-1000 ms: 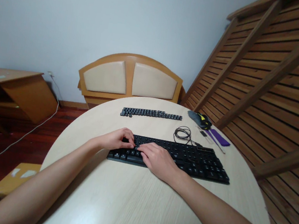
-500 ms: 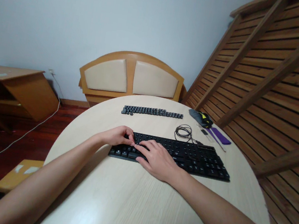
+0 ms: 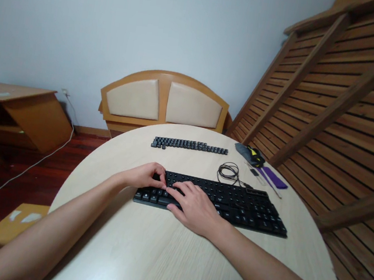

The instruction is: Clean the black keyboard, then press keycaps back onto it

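A black keyboard [image 3: 234, 202] lies on the round pale table [image 3: 143, 250], many of its keycaps off on the upper and right parts. Over its left part, my left hand [image 3: 149, 176] has thumb and index finger pinched together at the keys; whatever they hold is too small to make out. My right hand [image 3: 195, 206] rests palm down on the keyboard's middle-left, fingers stretched out, the index fingertip close to the left hand's pinch. Beyond the keyboard, loose black keycaps [image 3: 189, 145] are laid out in rows.
The keyboard's coiled cable [image 3: 229, 170] lies behind it. At the table's right edge are a grey and black glove-like bundle [image 3: 250, 155], a purple strip [image 3: 275, 178] and a thin metal tool [image 3: 273, 183]. A slatted wooden frame [image 3: 335, 100] leans at the right.
The view has tilted slightly, so the table and keyboard sit a little lower in the picture. Both hands stay at nearly the same spot on the keys.
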Action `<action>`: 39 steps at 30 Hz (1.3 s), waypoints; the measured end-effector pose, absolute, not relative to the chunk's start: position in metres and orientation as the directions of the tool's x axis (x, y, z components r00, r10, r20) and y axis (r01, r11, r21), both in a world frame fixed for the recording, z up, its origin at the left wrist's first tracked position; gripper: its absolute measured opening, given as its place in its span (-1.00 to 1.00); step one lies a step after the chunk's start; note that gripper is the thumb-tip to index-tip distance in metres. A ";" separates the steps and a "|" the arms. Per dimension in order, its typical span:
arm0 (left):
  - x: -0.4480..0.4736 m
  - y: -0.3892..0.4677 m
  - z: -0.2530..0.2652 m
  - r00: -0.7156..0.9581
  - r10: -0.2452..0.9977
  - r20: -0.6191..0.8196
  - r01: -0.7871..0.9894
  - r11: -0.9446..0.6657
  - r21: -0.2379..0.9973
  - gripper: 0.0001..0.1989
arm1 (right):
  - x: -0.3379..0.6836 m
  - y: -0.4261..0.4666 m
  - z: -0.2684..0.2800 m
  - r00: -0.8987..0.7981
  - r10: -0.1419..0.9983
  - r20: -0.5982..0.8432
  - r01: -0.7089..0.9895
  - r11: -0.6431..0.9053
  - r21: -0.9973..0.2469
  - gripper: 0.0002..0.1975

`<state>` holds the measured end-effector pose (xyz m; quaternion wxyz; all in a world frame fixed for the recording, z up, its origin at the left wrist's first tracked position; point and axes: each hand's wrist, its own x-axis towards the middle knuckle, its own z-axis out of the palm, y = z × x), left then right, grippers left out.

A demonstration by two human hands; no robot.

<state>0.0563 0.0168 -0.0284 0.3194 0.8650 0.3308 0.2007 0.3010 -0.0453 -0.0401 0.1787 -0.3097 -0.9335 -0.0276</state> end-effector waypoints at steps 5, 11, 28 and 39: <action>0.050 0.038 -0.030 0.511 0.842 0.173 0.626 -0.502 0.597 -0.68 | 0.301 -0.045 -0.040 -0.744 0.569 0.351 0.583 0.809 -0.076 -0.56; 0.041 0.088 -0.030 0.357 0.882 0.306 0.891 -0.421 0.173 -0.75 | 0.302 -0.045 -0.041 -0.744 0.567 0.354 0.576 0.813 -0.091 -0.56; 0.051 0.123 -0.047 0.311 0.885 0.347 0.944 -0.329 -0.007 -0.75 | 0.303 -0.043 -0.040 -0.754 0.564 0.337 0.561 0.820 -0.114 -0.56; 0.050 0.037 -0.018 0.427 0.820 0.381 0.732 -0.561 0.388 -0.79 | 0.303 -0.044 -0.040 -0.749 0.568 0.341 0.567 0.816 -0.114 -0.56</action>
